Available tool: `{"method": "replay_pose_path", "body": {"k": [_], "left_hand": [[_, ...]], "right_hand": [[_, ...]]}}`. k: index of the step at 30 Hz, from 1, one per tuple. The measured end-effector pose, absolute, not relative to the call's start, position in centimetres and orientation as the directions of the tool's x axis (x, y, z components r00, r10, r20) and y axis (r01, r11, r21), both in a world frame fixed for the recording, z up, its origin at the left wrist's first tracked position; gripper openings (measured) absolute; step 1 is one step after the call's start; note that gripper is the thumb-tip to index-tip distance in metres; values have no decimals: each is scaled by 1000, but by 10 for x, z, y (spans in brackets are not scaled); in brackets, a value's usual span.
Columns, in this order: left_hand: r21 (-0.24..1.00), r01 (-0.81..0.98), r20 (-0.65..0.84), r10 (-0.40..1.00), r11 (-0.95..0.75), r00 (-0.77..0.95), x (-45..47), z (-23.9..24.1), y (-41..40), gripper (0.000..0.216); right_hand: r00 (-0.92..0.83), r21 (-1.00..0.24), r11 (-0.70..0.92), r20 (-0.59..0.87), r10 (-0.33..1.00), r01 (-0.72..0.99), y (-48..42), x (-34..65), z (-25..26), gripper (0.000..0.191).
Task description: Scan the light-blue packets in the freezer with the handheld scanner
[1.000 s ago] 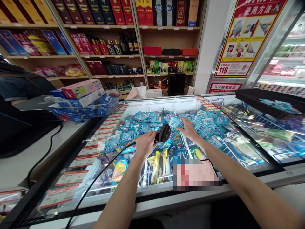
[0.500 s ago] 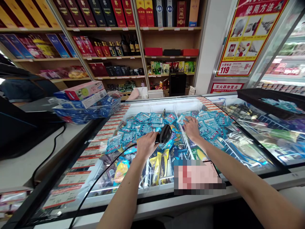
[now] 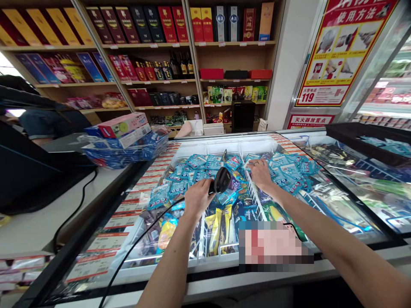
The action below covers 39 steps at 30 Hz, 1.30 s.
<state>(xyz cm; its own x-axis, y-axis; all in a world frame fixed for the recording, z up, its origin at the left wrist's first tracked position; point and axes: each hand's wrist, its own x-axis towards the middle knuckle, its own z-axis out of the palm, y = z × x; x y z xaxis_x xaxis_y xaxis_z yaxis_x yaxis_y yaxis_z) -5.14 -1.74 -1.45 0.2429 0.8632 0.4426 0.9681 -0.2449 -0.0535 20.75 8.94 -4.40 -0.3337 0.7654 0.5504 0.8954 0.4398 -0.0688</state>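
My left hand (image 3: pixel 198 196) is closed round the handle of a black corded barcode scanner (image 3: pixel 221 180), its head pointing up and to the right above the chest freezer. From the scanner a black cable runs down to the lower left. My right hand (image 3: pixel 260 174) reaches over the white wire divider (image 3: pixel 253 194), its fingers curled at the edge of a blue packet (image 3: pixel 249 160); the fingertips are partly hidden. Many more blue packets (image 3: pixel 178 186) lie left of the divider, and another heap of blue packets (image 3: pixel 287 169) spreads to its right.
Yellow-wrapped ice creams (image 3: pixel 215 231) lie in the near basket. A partly blurred-out phone (image 3: pixel 293 231) rests at the front edge. On the left stand boxes (image 3: pixel 123 125) on blue plastic-wrapped packs. A black tray (image 3: pixel 349 137) sits right. Behind are shelves (image 3: pixel 160 81) and a person's arm (image 3: pixel 185 129).
The whole view has shifted slightly down and to the right. Both hands keep nearly the same places, the left with the scanner and the right at the blue packet.
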Motion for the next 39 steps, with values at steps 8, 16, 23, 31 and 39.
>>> {"method": "replay_pose_path", "body": {"k": [8, 16, 23, 31, 39], "left_hand": [[108, 994, 546, 837, -26, -37, -63, -10, -17, 32], [201, 975, 569, 799, 96, -196, -71, -9, -15, 32], [211, 972, 550, 810, 103, -205, -70, -7, -16, 32], [167, 985, 520, 844, 51, -132, -68, -10, -16, 33], [59, 997, 498, 867, -42, 7, -63, -13, -17, 28]], "right_hand": [[-569, -74, 659, 438, 696, 748, 92, 178, -45, 45], [-703, -44, 775, 389, 595, 631, 120, 144, -47, 59], [-714, -19, 760, 329, 618, 650, 101, 145, -39, 40], [-588, -63, 674, 433, 683, 736, 72, 153, -31, 30], [-488, -172, 545, 286, 825, 820, 113, 161, -33, 49]]}}
